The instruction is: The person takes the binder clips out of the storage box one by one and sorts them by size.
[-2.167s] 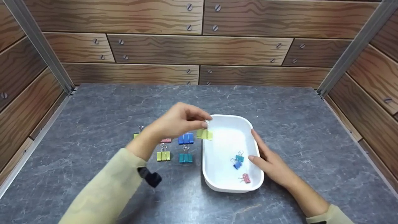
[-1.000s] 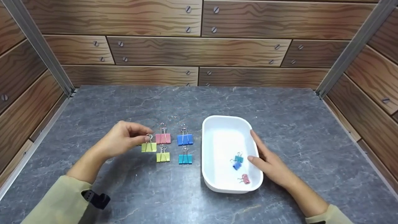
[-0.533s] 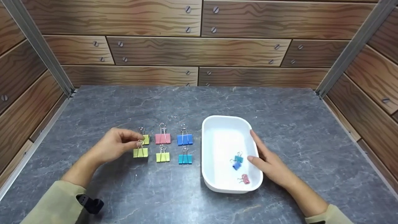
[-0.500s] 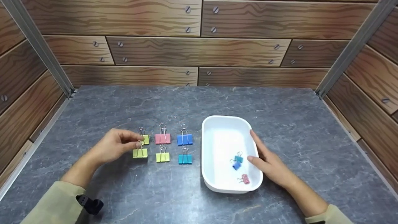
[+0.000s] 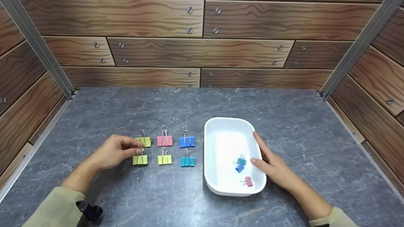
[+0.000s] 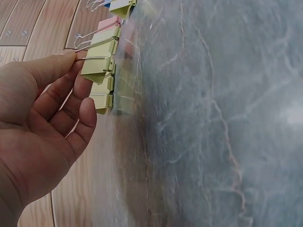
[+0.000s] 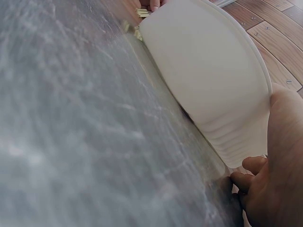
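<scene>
My left hand (image 5: 112, 152) pinches the wire handles of a yellow-green binder clip (image 5: 140, 160) between thumb and fingertips. In the left wrist view this clip (image 6: 98, 56) stands close to the tabletop; I cannot tell whether it touches. Just behind it is another yellow-green binder clip (image 5: 145, 142). To the right stand a pink clip (image 5: 164, 141), a blue clip (image 5: 187, 142), a smaller yellow-green clip (image 5: 164, 160) and a teal clip (image 5: 187, 162). My right hand (image 5: 276, 165) grips the right side of a white plastic tub (image 5: 209, 184), its thumb over the rim.
Inside the tub lie a small teal clip (image 5: 241, 161), a small blue clip (image 5: 240, 168) and a small pink clip (image 5: 248, 181). The grey marbled table (image 5: 164, 201) is bordered by wood-patterned walls (image 5: 157, 52) at the back and both sides.
My left hand has carried the yellow-green binder clip from the tub's left rim leftward, then down and nearer, in front of the other yellow-green one. My right hand and the tub have stayed put.
</scene>
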Tool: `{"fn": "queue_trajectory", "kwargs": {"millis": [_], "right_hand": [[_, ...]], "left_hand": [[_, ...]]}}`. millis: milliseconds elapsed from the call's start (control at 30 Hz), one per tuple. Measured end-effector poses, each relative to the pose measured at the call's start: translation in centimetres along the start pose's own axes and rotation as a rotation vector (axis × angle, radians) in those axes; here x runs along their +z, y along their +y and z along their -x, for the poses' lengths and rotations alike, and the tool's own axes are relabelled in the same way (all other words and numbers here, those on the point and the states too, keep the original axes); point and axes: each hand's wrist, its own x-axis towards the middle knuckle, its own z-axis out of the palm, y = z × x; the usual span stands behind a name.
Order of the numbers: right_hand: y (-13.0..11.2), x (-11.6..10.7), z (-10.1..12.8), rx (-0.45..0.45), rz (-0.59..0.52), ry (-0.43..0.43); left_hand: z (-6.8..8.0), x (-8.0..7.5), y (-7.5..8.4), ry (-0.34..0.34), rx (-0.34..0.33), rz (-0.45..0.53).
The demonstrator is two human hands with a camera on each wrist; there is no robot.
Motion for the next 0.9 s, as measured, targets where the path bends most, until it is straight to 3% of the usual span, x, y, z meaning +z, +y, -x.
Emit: {"fn": "queue_trajectory", "kwargs": {"millis": [900], "right_hand": [[0.2, 0.0, -0.1, -0.016, -0.006, 0.002]], "left_hand": [[-0.1, 0.2, -1.3, 0.016, -0.018, -0.016]]}}
